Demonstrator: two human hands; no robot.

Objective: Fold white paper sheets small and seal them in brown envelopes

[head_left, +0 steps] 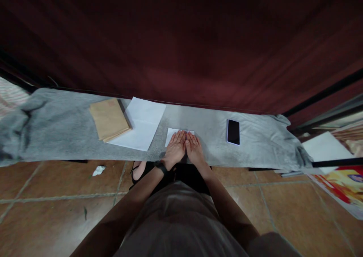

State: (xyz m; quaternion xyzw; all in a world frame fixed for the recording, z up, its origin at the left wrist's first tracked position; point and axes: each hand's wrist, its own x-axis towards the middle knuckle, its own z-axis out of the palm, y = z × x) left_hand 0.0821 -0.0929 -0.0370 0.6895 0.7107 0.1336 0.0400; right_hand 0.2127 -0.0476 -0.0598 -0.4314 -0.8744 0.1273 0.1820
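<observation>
A small white piece of paper [170,134], apparently folded, lies on the grey cloth [210,136] in front of me. My left hand [176,147], with a dark band on its wrist, rests flat on the paper with fingers stretched out. Beside it, my right hand [194,146] also lies flat, its fingers pointing away from me and partly over the paper's right side. The hands nearly touch and cover most of the paper. To their left are larger white sheets [144,124] with a crease across them.
A stack of brown envelopes [109,119] overlaps the white sheets. On the right lies a phone [233,132] with a dark screen. A dark red curtain [181,75] hangs along the far edge. Crumpled white tissue [98,170] is on the tiled floor [70,185].
</observation>
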